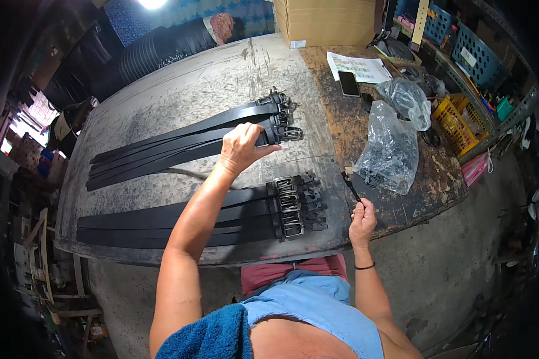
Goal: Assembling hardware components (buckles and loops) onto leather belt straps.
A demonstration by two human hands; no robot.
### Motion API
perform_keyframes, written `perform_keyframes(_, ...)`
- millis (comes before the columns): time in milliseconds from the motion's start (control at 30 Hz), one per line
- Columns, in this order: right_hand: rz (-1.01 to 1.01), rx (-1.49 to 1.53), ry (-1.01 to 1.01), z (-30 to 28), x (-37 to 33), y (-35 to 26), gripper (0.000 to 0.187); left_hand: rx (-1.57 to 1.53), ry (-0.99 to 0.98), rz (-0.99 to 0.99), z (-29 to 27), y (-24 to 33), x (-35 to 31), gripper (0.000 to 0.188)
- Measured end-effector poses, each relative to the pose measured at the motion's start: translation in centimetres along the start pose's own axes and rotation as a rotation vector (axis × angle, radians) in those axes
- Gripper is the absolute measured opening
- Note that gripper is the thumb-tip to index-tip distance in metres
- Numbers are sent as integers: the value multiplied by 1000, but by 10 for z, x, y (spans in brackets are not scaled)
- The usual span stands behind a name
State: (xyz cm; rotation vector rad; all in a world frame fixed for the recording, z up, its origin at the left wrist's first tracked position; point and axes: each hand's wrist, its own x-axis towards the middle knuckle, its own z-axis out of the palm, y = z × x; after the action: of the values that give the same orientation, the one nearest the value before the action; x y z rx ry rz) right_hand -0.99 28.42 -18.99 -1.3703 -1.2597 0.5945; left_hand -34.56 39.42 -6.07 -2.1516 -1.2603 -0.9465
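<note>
My left hand [241,145] is closed on a black belt [212,136] in the farther bundle, just left of the buckles. Metal buckles [288,133] stick out at that bundle's right end. My right hand [362,222] grips a thin black stick-like piece [351,185] by its lower end, over the table's near right part; its exact kind is unclear. Between my arms lies a nearer bundle of black belts [161,226], side by side, with their buckles [290,206] lined up to the right. My left forearm hides part of these belts.
Clear plastic bags [389,146] with dark pieces lie on the worn wooden table section. Beyond them are a phone [349,84] and a printed sheet [368,69]. A cardboard box [326,24] stands at the back. Baskets, one yellow [461,124], line the right side.
</note>
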Motion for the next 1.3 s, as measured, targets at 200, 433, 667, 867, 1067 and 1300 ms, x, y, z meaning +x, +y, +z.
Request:
perform_keyframes(200,5,14,-1,-1,-2,10,22,-21,108,74,-59,20,-4,46)
perform_keyframes(433,26,49,-11,-2,-1,11,22,-18,99,82,-95,29,-14,46)
perform_keyframes(667,134,372,33,-11,0,-18,13,-64,-90,-118,-137,70,-30,40)
perform_keyframes(867,-271,35,-235,1,-13,-102,12,-522,-331,-480,-154,124,-75,23)
perform_keyframes(1067,-286,306,-672,42,-63,-145,24,-745,-351,-506,-162,160,-95,46)
perform_keyframes(1300,-303,379,-742,22,-72,-153,42,-783,-285,-653,-166,159,-91,23)
